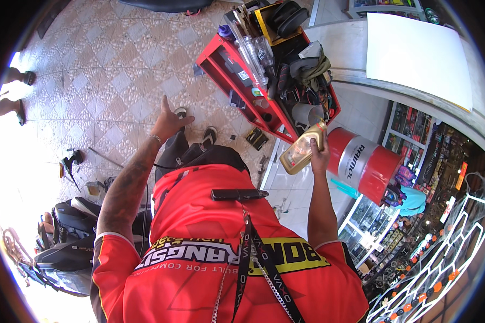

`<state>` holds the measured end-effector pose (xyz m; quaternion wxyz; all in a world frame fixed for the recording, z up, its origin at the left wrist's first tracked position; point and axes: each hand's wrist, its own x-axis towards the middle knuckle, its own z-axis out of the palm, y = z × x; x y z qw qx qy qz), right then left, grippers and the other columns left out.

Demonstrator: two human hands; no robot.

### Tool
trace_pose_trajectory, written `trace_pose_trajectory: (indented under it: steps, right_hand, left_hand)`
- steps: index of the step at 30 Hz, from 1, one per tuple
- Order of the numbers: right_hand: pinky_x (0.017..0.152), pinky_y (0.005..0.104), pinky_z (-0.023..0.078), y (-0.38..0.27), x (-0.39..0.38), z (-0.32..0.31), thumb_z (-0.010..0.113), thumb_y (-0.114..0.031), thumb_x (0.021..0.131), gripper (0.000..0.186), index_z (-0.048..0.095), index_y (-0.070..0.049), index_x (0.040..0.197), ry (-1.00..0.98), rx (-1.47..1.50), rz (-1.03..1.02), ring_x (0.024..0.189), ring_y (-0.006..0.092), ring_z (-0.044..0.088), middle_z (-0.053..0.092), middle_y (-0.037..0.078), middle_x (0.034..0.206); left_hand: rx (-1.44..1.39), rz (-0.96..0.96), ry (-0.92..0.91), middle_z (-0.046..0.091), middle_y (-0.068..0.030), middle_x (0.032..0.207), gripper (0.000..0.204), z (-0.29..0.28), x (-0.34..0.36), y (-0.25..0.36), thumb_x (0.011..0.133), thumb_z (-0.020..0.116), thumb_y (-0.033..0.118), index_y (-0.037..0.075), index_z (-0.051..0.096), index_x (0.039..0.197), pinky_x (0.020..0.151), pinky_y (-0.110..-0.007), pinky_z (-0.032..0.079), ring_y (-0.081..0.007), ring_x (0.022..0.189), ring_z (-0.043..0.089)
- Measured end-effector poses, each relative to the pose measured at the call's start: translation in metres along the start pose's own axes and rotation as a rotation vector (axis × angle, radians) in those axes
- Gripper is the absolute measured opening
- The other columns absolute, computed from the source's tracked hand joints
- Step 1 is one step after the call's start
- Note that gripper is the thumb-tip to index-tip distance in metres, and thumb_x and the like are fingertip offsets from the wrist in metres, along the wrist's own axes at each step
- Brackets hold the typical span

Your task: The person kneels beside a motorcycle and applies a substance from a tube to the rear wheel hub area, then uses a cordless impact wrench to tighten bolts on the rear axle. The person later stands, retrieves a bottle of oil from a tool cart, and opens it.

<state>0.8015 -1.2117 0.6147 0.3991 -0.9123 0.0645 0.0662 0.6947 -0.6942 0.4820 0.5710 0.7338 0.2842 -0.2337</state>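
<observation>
A gold oil bottle point(297, 155) is in my right hand point(319, 154), its fingers wrapped round it. The bottle is tilted, with its neck end at the upper right, close to a translucent plastic cup point(306, 114) on the edge of the red tool cart point(282, 127). Whether the bottle's mouth is capped is too small to tell. Out in front of my body on the left, my left hand point(170, 119) holds nothing, its fingers apart above the tiled floor.
Tools, a cloth and clear tubes crowd the cart. To its right stands a red and silver drum point(364, 164), with glass shelves of goods point(409, 126) beyond. A dark motorcycle point(64, 253) is at lower left. A small dark part point(256, 139) lies on the floor point(129, 70).
</observation>
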Motion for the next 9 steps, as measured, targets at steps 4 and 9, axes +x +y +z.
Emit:
trace_pose_trajectory:
  steps: [4, 9]
  right_hand:
    - [0.113, 0.0329, 0.038, -0.0066, -0.0003, -0.0007, 0.071, -0.027, 0.096, 0.070, 0.040, -0.003, 0.153, -0.015, -0.013, -0.015, 0.139, 0.0233, 0.046, 0.042, 0.015, 0.158]
    - [0.111, 0.0316, 0.041, -0.0105, 0.0012, -0.0008, 0.072, -0.022, 0.094, 0.070, 0.040, -0.002, 0.153, 0.003, -0.033, 0.011, 0.135, 0.0219, 0.050, 0.046, 0.014, 0.156]
  left_hand:
    - [-0.032, -0.016, 0.032, 0.066, -0.0055, 0.073, 0.136, 0.0018, 0.0014, 0.0009, 0.077, 0.090, 0.036, -0.006, -0.013, 0.155, 0.057, -0.027, 0.052, -0.0123, 0.059, 0.062]
    - [0.051, -0.052, 0.000, 0.069, -0.0213, 0.115, 0.138, -0.0007, 0.0039, 0.0024, 0.075, 0.088, 0.044, -0.012, -0.010, 0.153, 0.093, -0.034, 0.053, -0.0315, 0.105, 0.069]
